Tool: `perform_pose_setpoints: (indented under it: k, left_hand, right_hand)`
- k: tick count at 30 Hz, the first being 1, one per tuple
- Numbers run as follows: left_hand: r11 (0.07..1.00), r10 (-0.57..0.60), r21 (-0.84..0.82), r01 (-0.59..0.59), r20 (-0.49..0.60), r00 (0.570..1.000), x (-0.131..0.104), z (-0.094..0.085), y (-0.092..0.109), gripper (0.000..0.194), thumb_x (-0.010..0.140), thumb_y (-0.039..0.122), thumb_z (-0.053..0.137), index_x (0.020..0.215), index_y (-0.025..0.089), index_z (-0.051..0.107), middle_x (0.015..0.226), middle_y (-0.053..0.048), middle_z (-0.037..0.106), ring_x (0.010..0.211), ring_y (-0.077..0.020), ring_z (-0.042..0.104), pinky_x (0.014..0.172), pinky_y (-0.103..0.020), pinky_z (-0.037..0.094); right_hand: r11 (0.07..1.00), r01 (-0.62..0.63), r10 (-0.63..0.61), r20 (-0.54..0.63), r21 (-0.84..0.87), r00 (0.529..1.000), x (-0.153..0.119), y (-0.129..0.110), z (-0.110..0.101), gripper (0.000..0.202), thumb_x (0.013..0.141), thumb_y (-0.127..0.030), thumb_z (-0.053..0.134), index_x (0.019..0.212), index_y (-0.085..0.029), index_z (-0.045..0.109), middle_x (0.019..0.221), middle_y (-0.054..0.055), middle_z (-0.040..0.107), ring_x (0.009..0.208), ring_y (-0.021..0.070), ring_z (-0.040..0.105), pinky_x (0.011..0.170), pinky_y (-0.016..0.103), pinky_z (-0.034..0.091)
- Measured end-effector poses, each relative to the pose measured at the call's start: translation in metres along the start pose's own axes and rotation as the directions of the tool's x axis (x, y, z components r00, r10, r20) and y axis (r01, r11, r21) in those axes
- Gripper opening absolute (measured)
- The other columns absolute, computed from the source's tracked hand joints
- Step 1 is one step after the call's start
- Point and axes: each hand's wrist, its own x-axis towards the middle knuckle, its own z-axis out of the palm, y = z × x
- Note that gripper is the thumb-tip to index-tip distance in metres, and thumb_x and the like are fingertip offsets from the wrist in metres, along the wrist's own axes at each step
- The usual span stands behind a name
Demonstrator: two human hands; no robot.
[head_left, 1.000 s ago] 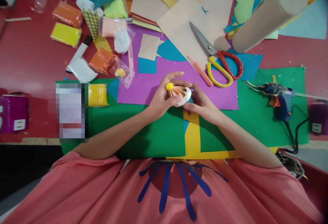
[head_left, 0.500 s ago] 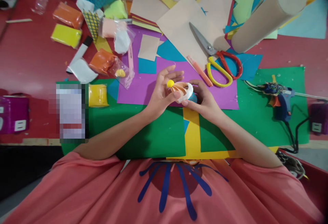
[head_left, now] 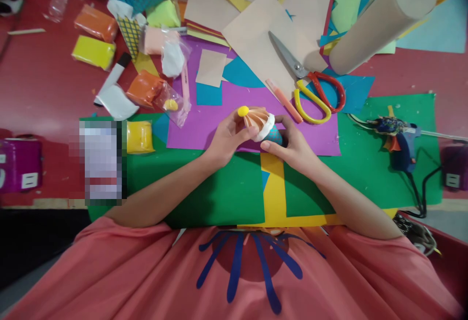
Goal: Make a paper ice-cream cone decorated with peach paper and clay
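Observation:
Between my hands is a small paper ice cream cone [head_left: 260, 121], lying on its side above the purple sheet [head_left: 234, 96]. Its pleated peach top has a yellow ball at the left tip, a white scalloped rim and a teal patterned cone at the right. My left hand [head_left: 231, 137] closes around the peach top, the thumb pressed on its front. My right hand [head_left: 288, 139] wraps the teal cone end, with the thumb below it; part of the cone is hidden by the fingers.
Scissors [head_left: 299, 70] with red and yellow handles lie beyond my right hand, beside a peach marker [head_left: 284, 100]. A glue gun [head_left: 402, 149] rests at the right. Clay packs [head_left: 95, 22], finished cones [head_left: 128, 23] and a phone [head_left: 101, 159] are at the left. A peach tube [head_left: 380, 25] lies upper right.
The ice cream cone has turned a little, showing more of its pleats and teal part. My left fingers, spread out before, have curled in behind the peach top.

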Motion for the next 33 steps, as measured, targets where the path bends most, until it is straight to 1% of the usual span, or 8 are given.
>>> perform_pose_setpoints:
  k: [4, 9, 14, 18, 21, 24, 29, 33]
  left_hand:
    - [0.999, 0.032, -0.006, -0.032, 0.038, 0.999, -0.001, 0.0, -0.001, 0.04, 0.076, 0.042, 0.084, 0.111, 0.028, 0.071, 0.122, -0.001, 0.072, 0.111, -0.0162, 0.069, 0.097, -0.03, 0.056]
    - [0.991, 0.133, -0.001, -0.133, 0.021, 0.991, -0.001, -0.001, 0.003, 0.037, 0.085, 0.048, 0.074, 0.117, 0.029, 0.068, 0.118, 0.0, 0.073, 0.111, -0.0156, 0.071, 0.097, -0.027, 0.056]
    - [0.971, 0.234, 0.033, -0.236, 0.044, 0.971, 0.003, -0.006, 0.007, 0.031, 0.086, 0.048, 0.074, 0.109, 0.027, 0.073, 0.109, -0.002, 0.076, 0.105, -0.0168, 0.073, 0.093, -0.029, 0.059]
    - [0.948, 0.311, 0.043, -0.316, 0.096, 0.946, 0.006, -0.01, 0.008, 0.027, 0.083, 0.044, 0.077, 0.104, 0.028, 0.076, 0.106, -0.002, 0.077, 0.104, -0.0178, 0.073, 0.092, -0.032, 0.059]
    - [0.93, 0.358, 0.045, -0.364, 0.109, 0.927, 0.008, -0.011, 0.008, 0.021, 0.083, 0.042, 0.079, 0.1, 0.03, 0.078, 0.104, 0.0, 0.077, 0.103, -0.017, 0.073, 0.091, -0.031, 0.058]
    - [0.928, 0.363, 0.049, -0.368, 0.099, 0.927, 0.008, -0.011, 0.008, 0.018, 0.082, 0.039, 0.079, 0.097, 0.029, 0.079, 0.103, 0.0, 0.077, 0.102, -0.0161, 0.073, 0.091, -0.03, 0.058]
    - [0.915, 0.402, -0.004, -0.405, 0.115, 0.908, 0.009, -0.009, 0.009, 0.03, 0.084, 0.044, 0.076, 0.112, 0.031, 0.075, 0.111, 0.001, 0.077, 0.107, -0.0141, 0.072, 0.096, -0.028, 0.058]
    - [0.919, 0.392, 0.026, -0.394, 0.07, 0.917, 0.009, -0.009, 0.01, 0.014, 0.085, 0.04, 0.077, 0.095, 0.03, 0.076, 0.103, 0.003, 0.077, 0.1, -0.0136, 0.073, 0.091, -0.028, 0.059]
  right_hand:
    - [0.996, -0.003, 0.004, 0.012, -0.095, 1.0, 0.0, -0.003, -0.001, 0.068, 0.072, -0.077, 0.068, 0.102, -0.017, 0.057, 0.076, 0.001, 0.058, 0.07, 0.0153, 0.052, 0.062, 0.028, 0.039]
    - [0.995, 0.024, -0.019, 0.058, -0.096, 0.998, 0.0, -0.006, -0.003, 0.062, 0.079, -0.075, 0.063, 0.096, -0.015, 0.063, 0.076, 0.001, 0.055, 0.075, 0.0151, 0.05, 0.066, 0.027, 0.038]
    - [0.991, 0.027, -0.053, 0.192, 0.134, 0.98, 0.001, -0.004, -0.007, 0.06, 0.083, -0.072, 0.061, 0.099, -0.014, 0.062, 0.064, -0.005, 0.044, 0.056, 0.0072, 0.036, 0.049, 0.022, 0.028]
    - [0.94, -0.095, -0.017, 0.322, 0.328, 0.947, 0.002, -0.002, -0.008, 0.061, 0.078, -0.077, 0.063, 0.09, -0.016, 0.057, 0.052, -0.011, 0.033, 0.042, 0.0042, 0.025, 0.037, 0.02, 0.016]
    - [0.898, -0.171, 0.005, 0.378, 0.406, 0.926, 0.002, -0.001, -0.007, 0.06, 0.076, -0.076, 0.066, 0.088, -0.018, 0.053, 0.051, -0.013, 0.031, 0.039, 0.0026, 0.02, 0.033, 0.018, 0.013]
    - [0.89, -0.182, 0.005, 0.389, 0.417, 0.921, 0.002, -0.001, -0.007, 0.058, 0.077, -0.074, 0.067, 0.086, -0.019, 0.052, 0.052, -0.013, 0.031, 0.039, 0.0019, 0.02, 0.033, 0.017, 0.013]
    - [0.929, -0.095, -0.027, 0.321, 0.358, 0.947, 0.001, -0.002, -0.007, 0.058, 0.079, -0.074, 0.064, 0.087, -0.017, 0.056, 0.051, -0.012, 0.033, 0.039, 0.0027, 0.024, 0.034, 0.018, 0.016]
    - [0.961, -0.04, -0.039, 0.278, 0.275, 0.96, 0.002, -0.001, -0.007, 0.06, 0.08, -0.074, 0.062, 0.087, -0.015, 0.06, 0.053, -0.01, 0.036, 0.045, 0.0042, 0.029, 0.038, 0.02, 0.019]
